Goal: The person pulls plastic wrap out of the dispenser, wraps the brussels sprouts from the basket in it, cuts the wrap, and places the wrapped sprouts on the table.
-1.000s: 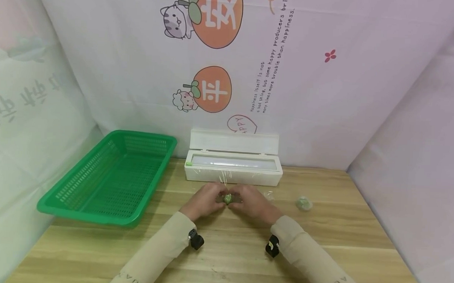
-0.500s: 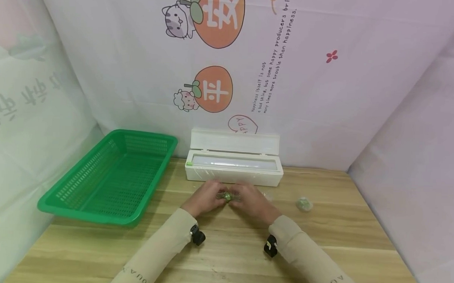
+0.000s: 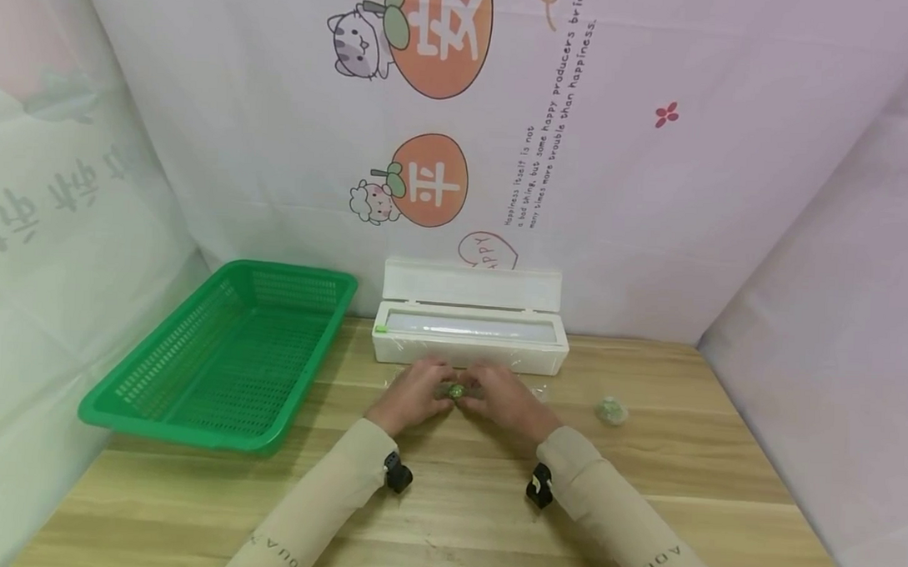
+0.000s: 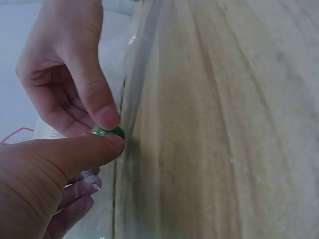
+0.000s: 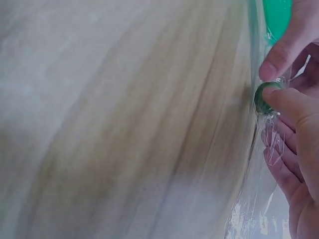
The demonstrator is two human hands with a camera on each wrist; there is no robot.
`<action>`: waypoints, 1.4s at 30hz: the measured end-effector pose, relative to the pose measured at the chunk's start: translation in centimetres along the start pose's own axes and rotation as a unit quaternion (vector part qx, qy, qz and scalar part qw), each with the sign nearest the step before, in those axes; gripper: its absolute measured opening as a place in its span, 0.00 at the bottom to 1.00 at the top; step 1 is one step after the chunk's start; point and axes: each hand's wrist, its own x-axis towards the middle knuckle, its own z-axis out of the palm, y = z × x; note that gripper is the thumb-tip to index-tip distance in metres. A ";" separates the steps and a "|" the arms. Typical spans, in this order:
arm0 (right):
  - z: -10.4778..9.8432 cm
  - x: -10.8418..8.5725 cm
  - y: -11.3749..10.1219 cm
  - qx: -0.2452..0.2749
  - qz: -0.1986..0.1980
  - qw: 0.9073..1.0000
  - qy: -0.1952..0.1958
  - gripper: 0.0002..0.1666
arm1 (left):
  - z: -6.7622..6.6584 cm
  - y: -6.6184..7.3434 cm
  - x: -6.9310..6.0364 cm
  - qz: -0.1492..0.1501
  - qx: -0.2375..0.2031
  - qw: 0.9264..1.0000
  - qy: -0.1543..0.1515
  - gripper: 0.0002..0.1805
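A small round green thing lies between the hands, with clear cling film around it; its exact kind cannot be told. From the left, my left hand pinches it and the film, thumb on the near side and fingers curled behind. From the right, my right hand does likewise. In the left wrist view both thumb tips meet at the green thing. Just behind the hands stands a white cling film box, its lid raised and a roll inside. Film runs from the box front toward the hands.
A green perforated basket stands at the left of the wooden table. A pale green bundle in clear film rests to the right of the hands. Printed white cloth encloses the back and sides.
Both hands have shifted slightly away from the body, toward the box, with the green thing still between them. The view has shifted slightly. Basket, box and pale bundle stay in place.
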 end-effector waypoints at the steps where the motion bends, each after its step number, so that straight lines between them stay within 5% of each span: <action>1: 0.0 0.0 0.0 0.002 0.000 1.000 -0.001 0.14 | 0.1 0.0 0.0 -0.001 0.000 1.000 0.001 0.18; 17: 0.2 0.1 0.2 -0.050 -0.042 0.998 0.025 0.20 | 0.5 -0.6 0.6 -0.011 0.018 1.000 -0.003 0.14; 28: 0.7 0.5 0.4 -0.070 -0.026 0.996 0.040 0.16 | 0.5 -0.7 1.1 0.000 0.006 1.000 -0.001 0.12; 35: 0.2 0.4 0.2 -0.052 -0.014 0.998 0.025 0.15 | -1.5 -1.1 -0.3 -0.016 -0.038 0.999 0.017 0.21; 42: -0.5 -0.1 0.1 -0.047 -0.007 0.999 0.008 0.21 | -4.7 -2.3 -1.8 -0.044 -0.025 0.994 0.098 0.23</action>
